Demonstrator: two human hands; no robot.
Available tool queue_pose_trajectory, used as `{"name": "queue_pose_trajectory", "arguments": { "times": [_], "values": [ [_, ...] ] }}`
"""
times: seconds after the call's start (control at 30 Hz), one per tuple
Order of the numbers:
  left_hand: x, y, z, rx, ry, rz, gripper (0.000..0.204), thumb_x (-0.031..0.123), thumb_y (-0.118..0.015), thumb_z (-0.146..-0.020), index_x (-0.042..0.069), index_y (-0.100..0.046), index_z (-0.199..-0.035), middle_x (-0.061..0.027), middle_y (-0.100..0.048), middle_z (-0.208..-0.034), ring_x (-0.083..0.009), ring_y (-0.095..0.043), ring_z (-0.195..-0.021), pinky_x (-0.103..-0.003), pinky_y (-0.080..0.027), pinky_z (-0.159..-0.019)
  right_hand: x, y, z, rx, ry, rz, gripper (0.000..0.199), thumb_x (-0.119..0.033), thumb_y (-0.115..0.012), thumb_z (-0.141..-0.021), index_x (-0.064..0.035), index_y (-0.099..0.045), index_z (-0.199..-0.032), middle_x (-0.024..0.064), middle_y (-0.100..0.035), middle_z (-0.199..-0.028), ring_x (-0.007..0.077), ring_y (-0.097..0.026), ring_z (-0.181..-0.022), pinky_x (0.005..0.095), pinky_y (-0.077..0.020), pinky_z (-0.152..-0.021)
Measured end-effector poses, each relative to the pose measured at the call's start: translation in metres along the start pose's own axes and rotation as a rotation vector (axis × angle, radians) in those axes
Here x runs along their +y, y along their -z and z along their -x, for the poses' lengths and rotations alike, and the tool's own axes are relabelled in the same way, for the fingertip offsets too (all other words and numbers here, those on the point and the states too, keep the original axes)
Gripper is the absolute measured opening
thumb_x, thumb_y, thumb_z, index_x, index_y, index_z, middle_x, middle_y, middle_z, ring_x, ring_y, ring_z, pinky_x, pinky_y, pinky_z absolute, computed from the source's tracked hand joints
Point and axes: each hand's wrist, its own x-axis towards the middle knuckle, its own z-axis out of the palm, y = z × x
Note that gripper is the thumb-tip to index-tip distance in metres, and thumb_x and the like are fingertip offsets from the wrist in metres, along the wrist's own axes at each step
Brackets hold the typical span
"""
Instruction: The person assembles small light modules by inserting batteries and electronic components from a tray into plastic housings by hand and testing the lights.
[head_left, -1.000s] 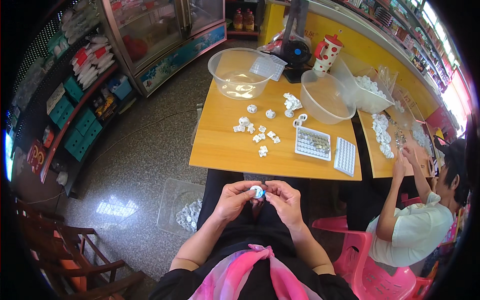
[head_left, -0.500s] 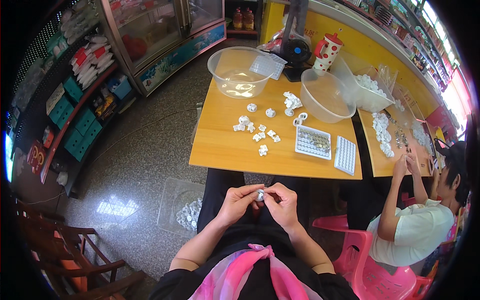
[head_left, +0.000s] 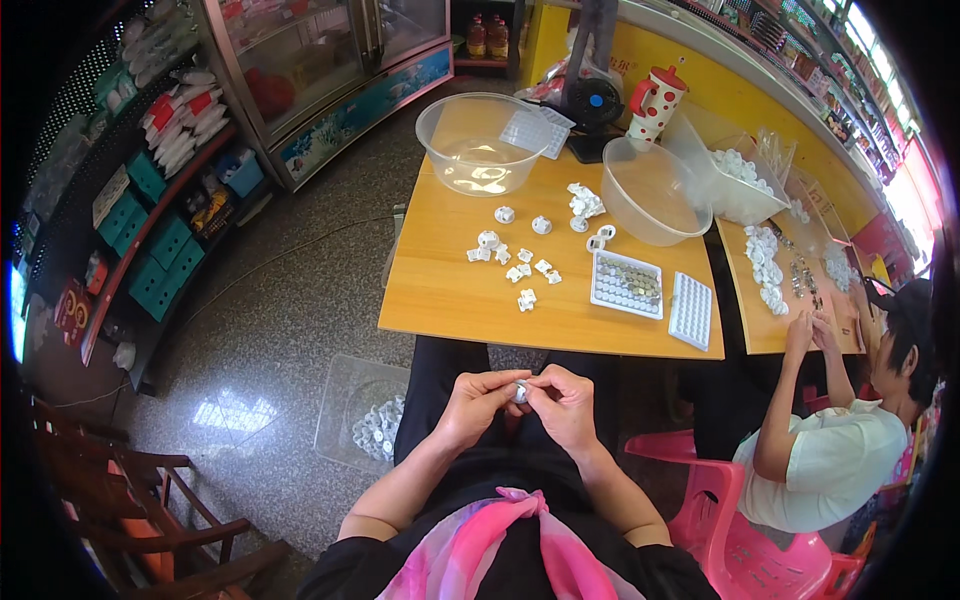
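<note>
Above my lap, just off the table's near edge, both my hands close on one small round white plastic part [head_left: 521, 391]. My left hand [head_left: 472, 405] pinches it from the left, thumb and fingers together. From the other side my right hand [head_left: 562, 405] grips it with thumb and forefinger. The fingers cover much of the part. On the wooden table [head_left: 450, 300] ahead lie several small white plastic pieces [head_left: 526, 299] and a heap of white parts [head_left: 584, 203]. A white tray of small silvery round pieces [head_left: 628, 284] sits to the right, beside a white gridded tray [head_left: 690, 311].
Clear plastic bowls [head_left: 478, 150] and a black fan [head_left: 592, 105] stand at the back, near a spotted tumbler [head_left: 655, 103]. A clear bin [head_left: 370, 425] of white parts is on the floor at left. A co-worker [head_left: 830, 440] sits on a pink chair [head_left: 700, 500] at right.
My hands stay in nearly the same place, still gripping the white part, with only slight finger movement. The co-worker's head and hands have shifted slightly.
</note>
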Motion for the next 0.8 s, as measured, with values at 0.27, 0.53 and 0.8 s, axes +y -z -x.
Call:
{"name": "queue_pose_trajectory", "arguments": {
  "times": [0.27, 0.53, 0.8],
  "values": [
    [0.000, 0.001, -0.001, -0.013, -0.010, 0.038, 0.029, 0.000, -0.051, -0.092, -0.005, -0.058, -0.119, -0.0113, -0.066, -0.095, -0.0121, -0.063, -0.076, -0.022, -0.051, -0.068, -0.019, 0.008, 0.001, -0.104, 0.285, 0.303, 0.023, 0.008, -0.062, -0.079, 0.0012, -0.065, -0.100, 0.0102, -0.063, -0.088, 0.0146, -0.061, -0.073, 0.0246, -0.0486, -0.063],
    [0.005, -0.005, 0.002, -0.038, -0.019, 0.139, 0.033, -0.002, -0.055, -0.089, -0.005, -0.055, -0.122, -0.0106, -0.066, -0.097, -0.0122, -0.063, -0.078, -0.023, -0.052, -0.070, -0.015, 0.007, 0.000, -0.067, 0.342, 0.285, 0.022, 0.009, -0.064, -0.078, 0.0007, -0.066, -0.097, 0.0123, -0.063, -0.088, 0.0208, -0.062, -0.072, 0.0265, -0.0490, -0.063],
    [-0.005, 0.000, -0.002, -0.034, -0.024, 0.137, 0.030, -0.001, -0.056, -0.089, -0.005, -0.058, -0.118, -0.0119, -0.067, -0.094, -0.0129, -0.062, -0.077, -0.023, -0.051, -0.067, -0.008, 0.002, 0.010, -0.007, -0.024, -0.141, 0.019, 0.010, -0.060, -0.082, 0.0017, -0.063, -0.098, 0.0037, -0.062, -0.082, 0.0086, -0.062, -0.074, 0.0207, -0.0494, -0.064]
  ]
}}
